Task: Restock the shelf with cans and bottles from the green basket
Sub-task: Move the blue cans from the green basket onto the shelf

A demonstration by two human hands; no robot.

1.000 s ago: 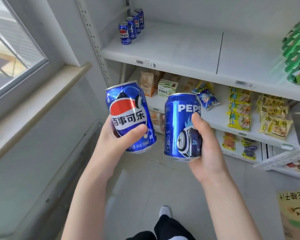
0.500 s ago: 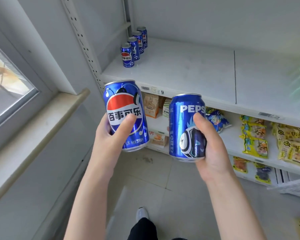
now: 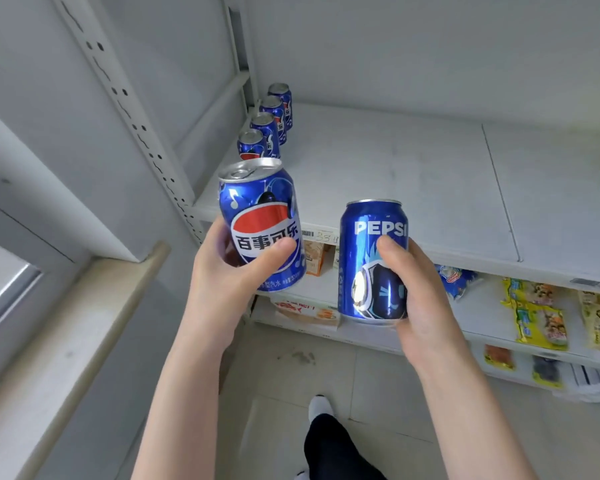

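From the head camera I look down a white wall and a window sill (image 3: pixel 84 327) at 9 o'clock onto a white shelf (image 3: pixel 395 174) that fills the view from 12 to 3 o'clock. Four blue cans (image 3: pixel 269 121) stand in a row along the shelf's left edge, at 11 o'clock from centre, running front to back. My left hand (image 3: pixel 229 271) is wrapped around a Pepsi can with Chinese lettering (image 3: pixel 260 223), tilted a little to the left, its top just below the front can of the row. My right hand (image 3: pixel 420 292) grips a second Pepsi can (image 3: pixel 368 258), upright, just in front of the shelf's edge at centre. At 3 to 4 o'clock the lower shelves hold yellow snack packets (image 3: pixel 541 313). A dark trouser leg and white shoe (image 3: pixel 317 405) show at 6 o'clock on the tiled floor.
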